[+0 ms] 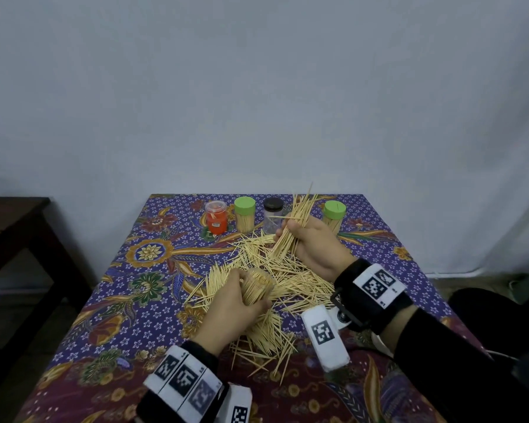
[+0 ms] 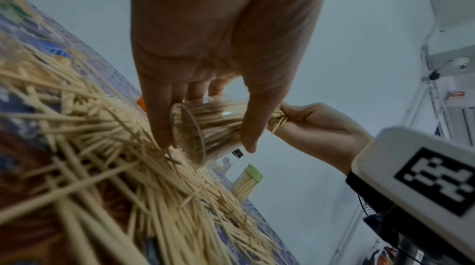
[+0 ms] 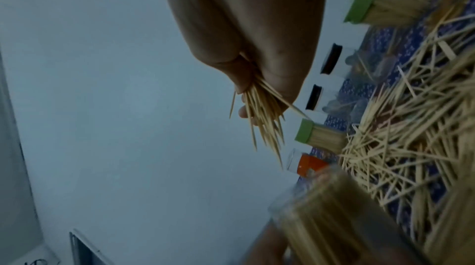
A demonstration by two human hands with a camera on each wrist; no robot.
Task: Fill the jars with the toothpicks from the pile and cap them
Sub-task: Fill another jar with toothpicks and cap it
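A big pile of toothpicks [image 1: 269, 288] lies spread over the middle of the patterned tablecloth [image 1: 129, 300]. My left hand [image 1: 235, 303] grips a clear open jar [image 1: 257, 286] packed with toothpicks; in the left wrist view the jar [image 2: 203, 127] is tilted, its bottom touching the pile [image 2: 107, 157]. My right hand [image 1: 312, 239] holds a bundle of toothpicks [image 1: 293, 224] above the pile, behind the jar; in the right wrist view the bundle [image 3: 264, 115] fans out past my fingers.
At the table's back stand an orange jar [image 1: 217, 217], two green-capped jars full of toothpicks [image 1: 245, 214] [image 1: 334, 215], and a black-capped clear jar [image 1: 273, 213]. A dark wooden table [image 1: 9, 227] is at the left. A wall rises behind.
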